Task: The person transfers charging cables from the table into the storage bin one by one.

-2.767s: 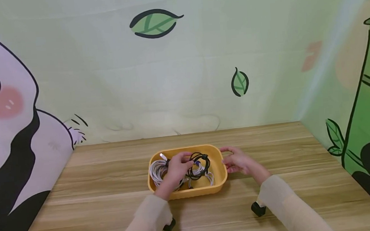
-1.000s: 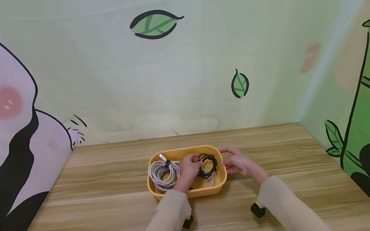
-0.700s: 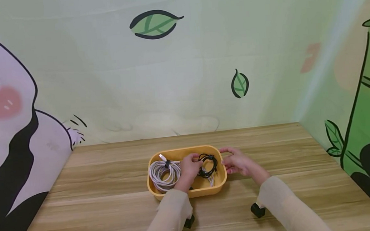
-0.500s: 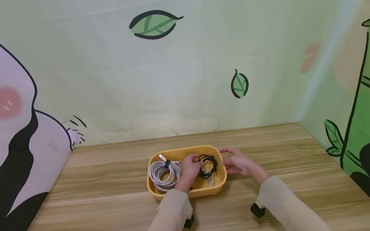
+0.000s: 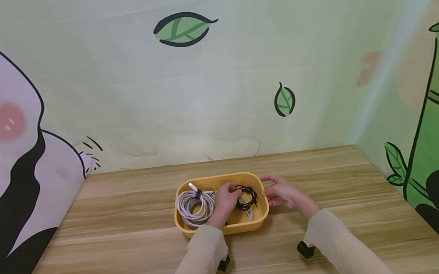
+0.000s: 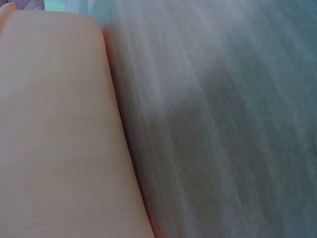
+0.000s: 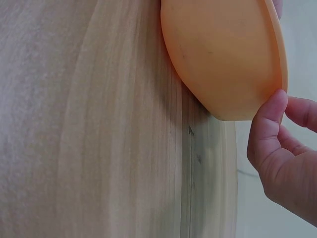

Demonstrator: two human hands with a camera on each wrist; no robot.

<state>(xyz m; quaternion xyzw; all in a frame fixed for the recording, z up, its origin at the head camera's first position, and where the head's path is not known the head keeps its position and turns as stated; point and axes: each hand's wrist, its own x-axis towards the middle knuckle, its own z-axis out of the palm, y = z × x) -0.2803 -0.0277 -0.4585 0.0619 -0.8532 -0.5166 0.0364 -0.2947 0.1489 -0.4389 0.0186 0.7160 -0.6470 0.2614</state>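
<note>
A yellow plastic basket (image 5: 245,227) sits on the wooden table in the head view. Inside it, on the left, lies a large coil of whitish cable (image 5: 184,209) bound with a black tie, one pale plug sticking up at the rim. My left hand (image 5: 225,201) reaches into the middle of the basket, its fingertips pinching the left edge of a small coiled black cable (image 5: 252,200). Beneath that coil a thin white cable (image 5: 250,214) shows in part. At the right end my right hand (image 7: 282,144) grips the basket's rim, thumb against the outer wall.
Wood-grain table surface (image 5: 133,211) surrounds the basket. A printed cloth backdrop (image 5: 236,46) with leaves and a panda rises behind and at both sides. A small black block (image 5: 306,249) shows under the right sleeve.
My left hand has shifted right with the black cable, uncovering the whitish coil. Just lately the black coil has tipped flatter at the basket's right end. My right hand stays at the rim.
</note>
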